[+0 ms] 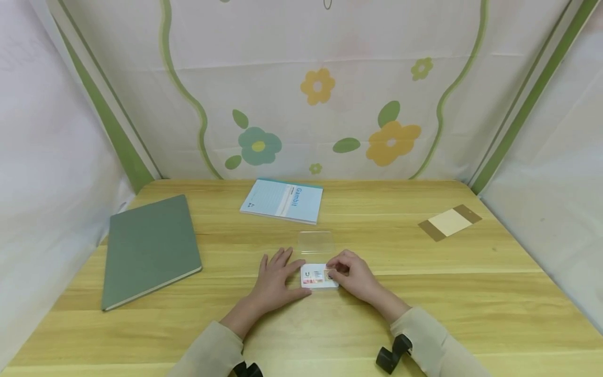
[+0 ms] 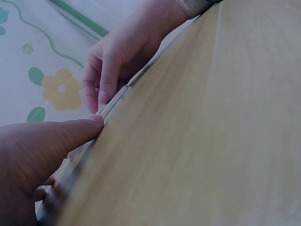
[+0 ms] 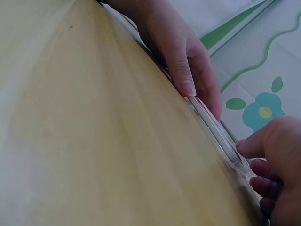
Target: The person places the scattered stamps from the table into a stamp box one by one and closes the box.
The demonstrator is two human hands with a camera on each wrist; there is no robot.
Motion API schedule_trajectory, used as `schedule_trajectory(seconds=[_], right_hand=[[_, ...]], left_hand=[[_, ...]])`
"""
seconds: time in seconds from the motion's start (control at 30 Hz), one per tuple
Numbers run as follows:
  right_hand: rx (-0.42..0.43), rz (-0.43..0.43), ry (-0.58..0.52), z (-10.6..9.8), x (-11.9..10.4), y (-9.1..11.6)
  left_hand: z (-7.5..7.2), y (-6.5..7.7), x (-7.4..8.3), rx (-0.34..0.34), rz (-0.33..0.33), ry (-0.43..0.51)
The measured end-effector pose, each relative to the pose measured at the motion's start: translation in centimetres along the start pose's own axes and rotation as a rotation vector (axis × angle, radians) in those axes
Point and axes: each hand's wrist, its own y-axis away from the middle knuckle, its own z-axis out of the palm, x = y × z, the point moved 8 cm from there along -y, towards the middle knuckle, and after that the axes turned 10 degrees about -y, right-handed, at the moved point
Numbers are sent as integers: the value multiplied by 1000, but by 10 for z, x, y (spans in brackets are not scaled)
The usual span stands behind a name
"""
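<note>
Fingers of the left hand (image 1: 275, 283) are spread: thumb and index finger reach apart to grip the near and far edges of a flat white box (image 1: 314, 276) at its left end, while the others fan out on the far left side, clear of it. This box lies on the wooden table (image 1: 494, 293), between the two hands, with small printing on its upper face. At its right end, the thumb and index finger of the right hand (image 1: 356, 278) pinch the box, the other fingers curled in beside them. Something clear (image 3: 241, 167) shows at that end in the right wrist view, too blurred to tell more.

Farthest left on the table lies a large green notebook (image 1: 151, 251), shut and turned at an angle. Right of it, towards the far edge, is a light blue notebook (image 1: 282, 201) marked "Gambit". A clear plastic piece (image 1: 315, 242) lies near it, just beyond the white box and apart from it. On the far right rests a brown and cream card (image 1: 449, 223), set aslant. Both beige sleeves (image 1: 443, 343) come in from the near side, each with a black device (image 1: 394, 353) at the wrist. Behind everything hangs a white cloth (image 1: 273, 47) with flowers and leaves.
</note>
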Motion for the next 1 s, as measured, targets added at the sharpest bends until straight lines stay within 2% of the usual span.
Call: schedule_trajectory(seconds=[0.2, 0.3, 0.5, 0.67, 0.83, 1.0], right_hand=[[17, 54, -113, -11, 0, 0], [18, 91, -102, -20, 5, -5], [-42, 137, 9, -31, 15, -25], [-97, 152, 99, -27, 25, -39], [-108, 158, 234, -22, 35, -47], [-105, 144, 351, -18, 37, -49]], left_hand=[[1, 0, -5, -5, 0, 30], [-3, -2, -12, 16, -16, 51], [-13, -19, -30, 43, -114, 107], [-7, -35, -46, 52, -207, 91], [-2, -45, -47, 45, -236, 42], [4, -49, -45, 11, -251, -26]])
